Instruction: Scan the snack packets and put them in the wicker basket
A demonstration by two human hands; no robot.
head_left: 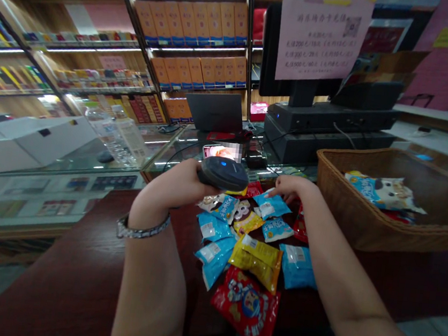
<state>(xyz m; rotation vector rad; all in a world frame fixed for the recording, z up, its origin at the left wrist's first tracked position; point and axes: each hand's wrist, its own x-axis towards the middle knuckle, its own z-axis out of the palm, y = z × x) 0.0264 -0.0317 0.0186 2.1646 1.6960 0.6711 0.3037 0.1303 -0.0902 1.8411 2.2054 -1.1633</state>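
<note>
**Eleven snack packets, counted by colour, on a dark red-brown bench (64, 257).** Five blue packets (214, 260), one white-and-blue cartoon packet (218, 207), two yellow packets (256, 262) and three red packets (247, 311) lie in a loose, overlapping pile; two of the red ones are partly covered.

Left hand (177, 181): raised at the far edge of the pile, its grip clenched around one handheld barcode scanner (223, 174), which is held just above the packets. One metal-link wristwatch (142, 226) circles the wrist.

Right hand (290, 187): reaching forward, back of the hand upward, grip released, with the fingers (273, 191) extended toward the far blue packets. Whether they touch a packet cannot be told.

To the right of the pile, one wicker basket (348, 214) holds one blue-and-white packet (383, 192) lying over one red packet (394, 215). Beyond the bench stand one plastic water bottle (118, 134), one laptop (214, 112) and one monitor (274, 44) bearing one pink paper notice (323, 39).
</note>
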